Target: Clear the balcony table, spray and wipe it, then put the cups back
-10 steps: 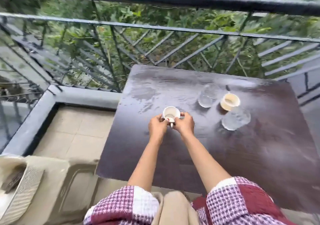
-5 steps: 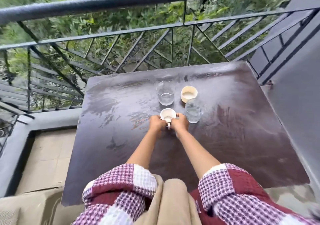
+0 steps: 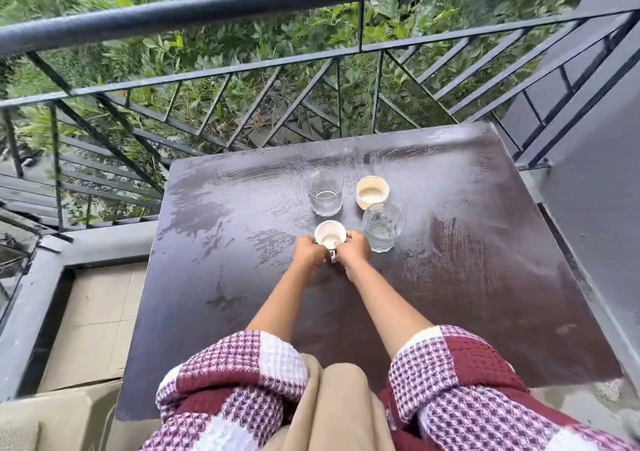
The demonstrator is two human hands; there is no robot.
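A small white cup (image 3: 329, 236) stands on the dark brown balcony table (image 3: 221, 277), its handle toward me. My left hand (image 3: 309, 252) grips its left side and my right hand (image 3: 354, 250) grips its right side. Just beyond it stand a clear glass (image 3: 323, 191), a cream cup (image 3: 372, 192) and a second clear glass (image 3: 383, 226), which is close beside my right hand. The tabletop shows pale wet streaks.
A dark metal railing (image 3: 242, 3) runs along the table's far side, with green bushes behind. A grey wall (image 3: 595, 208) borders the right edge. Beige floor tiles (image 3: 100, 312) and a low grey ledge lie to the left.
The white cup, held in both hands, has ended up nearer the two glasses and cream cup. The camera has swung so the table sits more centred in view.
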